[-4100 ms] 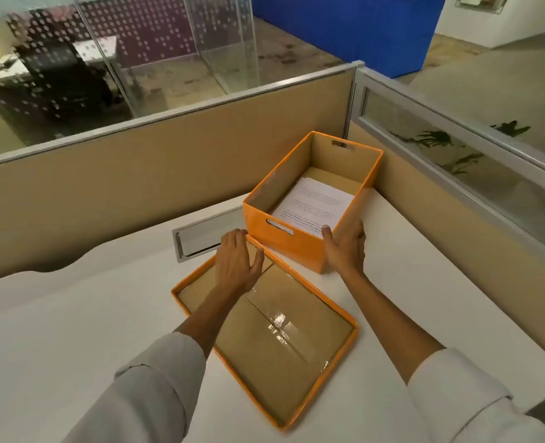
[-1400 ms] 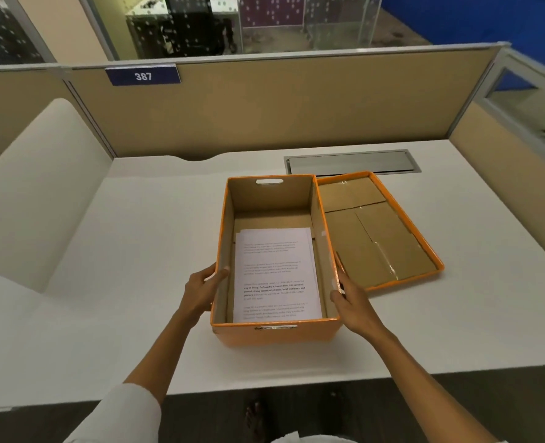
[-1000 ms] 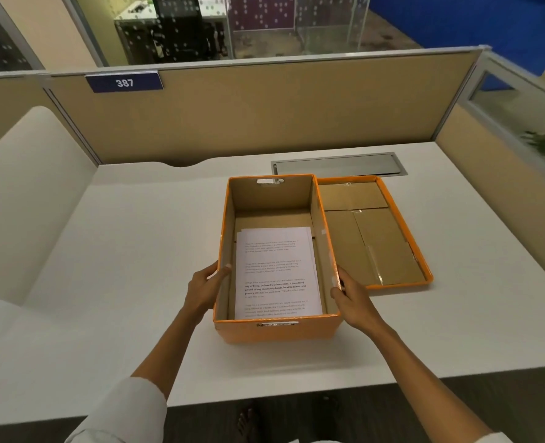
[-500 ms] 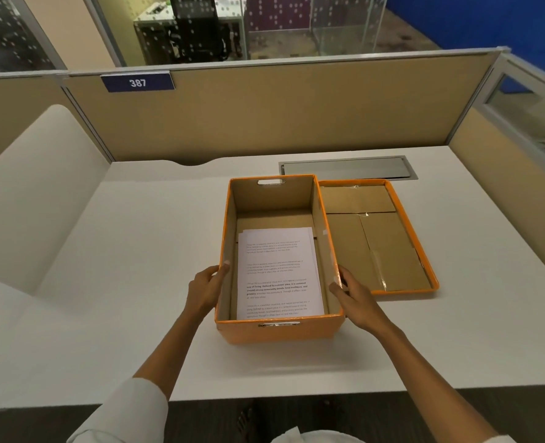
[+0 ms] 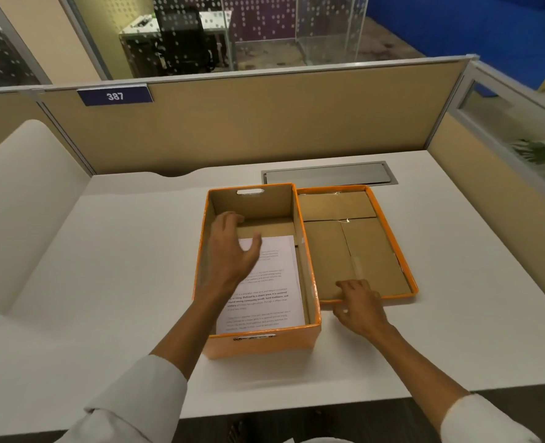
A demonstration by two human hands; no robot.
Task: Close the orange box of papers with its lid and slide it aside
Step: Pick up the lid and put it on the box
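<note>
The orange box point(image 5: 261, 342) stands open on the white desk near its front edge, with white printed papers point(image 5: 272, 292) lying flat inside. Its orange lid point(image 5: 395, 241) lies upside down, brown inside facing up, directly against the box's right side. My left hand point(image 5: 229, 251) hovers open above the box's interior, fingers spread, holding nothing. My right hand point(image 5: 359, 306) rests at the lid's near rim, fingers curled over the edge; whether they grip it is unclear.
A metal cable tray cover point(image 5: 328, 177) is set into the desk behind the box and lid. Tan partition walls point(image 5: 264, 123) close off the back and right sides. A white rounded divider point(image 5: 18, 199) stands at the left.
Both hands have let go of the box's sides. The left hand rose over the open box; the right hand moved right to the lid's near edge.
</note>
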